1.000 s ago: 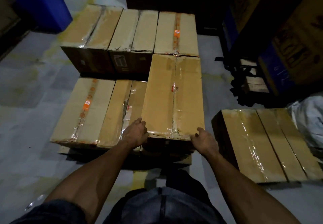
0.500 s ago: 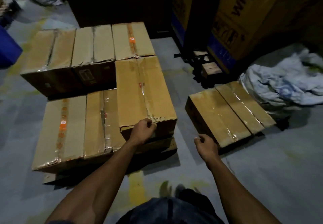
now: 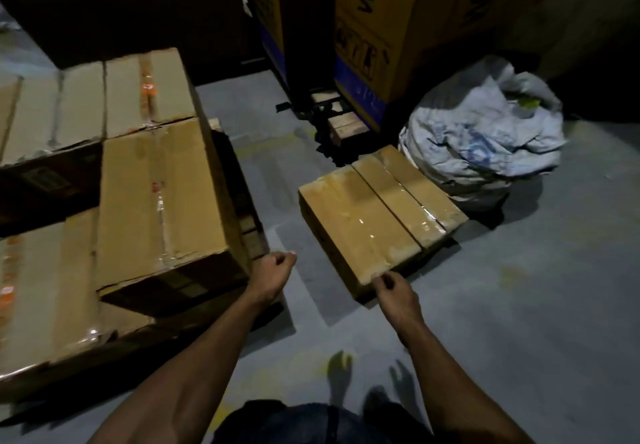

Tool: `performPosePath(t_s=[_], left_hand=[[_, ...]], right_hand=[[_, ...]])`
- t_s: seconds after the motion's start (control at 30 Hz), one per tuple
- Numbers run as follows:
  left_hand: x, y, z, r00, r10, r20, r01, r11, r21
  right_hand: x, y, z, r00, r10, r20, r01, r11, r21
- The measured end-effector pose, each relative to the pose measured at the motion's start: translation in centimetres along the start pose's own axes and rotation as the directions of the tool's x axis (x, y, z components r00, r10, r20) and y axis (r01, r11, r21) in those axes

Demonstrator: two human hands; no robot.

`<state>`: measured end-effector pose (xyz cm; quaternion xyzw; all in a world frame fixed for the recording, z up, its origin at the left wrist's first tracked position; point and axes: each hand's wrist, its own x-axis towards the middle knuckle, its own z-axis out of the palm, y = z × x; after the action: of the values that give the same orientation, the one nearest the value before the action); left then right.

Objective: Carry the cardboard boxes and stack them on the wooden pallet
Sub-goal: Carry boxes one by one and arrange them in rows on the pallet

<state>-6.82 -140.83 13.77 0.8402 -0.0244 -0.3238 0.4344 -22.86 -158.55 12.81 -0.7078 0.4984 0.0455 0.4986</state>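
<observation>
Several taped cardboard boxes are stacked on the wooden pallet (image 3: 254,239) at the left. The nearest upper box (image 3: 156,194) lies on a lower layer of boxes (image 3: 41,288). Another taped cardboard box (image 3: 367,211) lies flat on the floor to the right. My left hand (image 3: 273,270) hovers by the pallet's right corner, fingers curled and holding nothing. My right hand (image 3: 394,288) is at the near corner of the floor box, fingers curled, with no grip visible.
A crumpled white sack (image 3: 485,139) sits just behind the floor box. Tall printed cartons (image 3: 374,28) stand at the back on another pallet (image 3: 343,125). Grey concrete floor (image 3: 519,305) stretches to the right and between the pallet and the floor box.
Both hands came off the upper box on the pallet. My view and both hands swung right toward the floor box, and the right hand now reaches its near corner.
</observation>
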Motion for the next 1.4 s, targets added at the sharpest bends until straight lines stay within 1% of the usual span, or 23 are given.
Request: performPosePath(t_s=[0.07,0.17,0.33,0.5,0.57,0.7,0.8,0.97,1.07,1.17,1.3,1.4], left_hand=[[0.3,2.6,3.4,1.000,-0.016,-0.005,0.016,1.000,-0.020],[1.2,6.2,7.4,0.999,-0.004,-0.035,0.005,1.000,0.009],[4.1,10.7,12.4,0.999,-0.003,-0.047,0.002,1.000,-0.018],[9.3,13.6,16.0,1.000,0.008,-0.022,-0.010,0.997,-0.078],[11.8,14.8,17.2,1.000,0.014,0.004,-0.014,0.997,-0.077],[15.8,16.8,18.2,0.999,-0.036,0.016,0.037,0.994,-0.100],[18.1,17.9,18.2,0.995,-0.097,-0.014,0.095,0.991,-0.096],[20.6,18.5,19.3,0.975,-0.197,-0.104,0.180,0.972,-0.152],[21.8,17.9,21.0,0.945,-0.288,-0.153,0.256,0.946,-0.201],[22.8,16.8,23.3,0.894,-0.401,-0.202,0.345,0.901,-0.263],[24.5,14.4,27.6,0.806,-0.542,-0.238,0.449,0.822,-0.351],[26.3,11.2,31.6,0.726,-0.646,-0.236,0.520,0.740,-0.426]], right_hand=[[1.7,0.4,-3.5,1.000,0.000,0.017,0.000,1.000,-0.020],[4.0,0.1,-7.8,1.000,0.010,0.018,-0.010,0.999,-0.031],[9.4,-1.3,-12.3,0.999,0.014,0.043,-0.012,0.998,-0.055],[15.7,-3.2,-14.6,0.999,0.013,0.045,-0.009,0.996,-0.088],[18.4,-4.2,-15.4,0.999,0.008,0.045,-0.003,0.993,-0.119],[22.9,-6.5,-17.1,0.997,0.008,0.073,0.004,0.989,-0.151],[26.3,-8.1,-17.7,0.995,0.013,0.100,0.007,0.981,-0.194],[31.5,-10.4,-17.5,0.983,0.013,0.183,0.032,0.970,-0.241],[34.8,-10.5,-16.8,0.965,0.020,0.263,0.062,0.952,-0.299],[38.1,-9.1,-16.0,0.943,0.051,0.329,0.059,0.947,-0.317],[43.3,-4.8,-14.9,0.895,0.130,0.426,0.040,0.929,-0.369],[47.7,0.0,-13.4,0.847,0.225,0.481,0.025,0.888,-0.459]])
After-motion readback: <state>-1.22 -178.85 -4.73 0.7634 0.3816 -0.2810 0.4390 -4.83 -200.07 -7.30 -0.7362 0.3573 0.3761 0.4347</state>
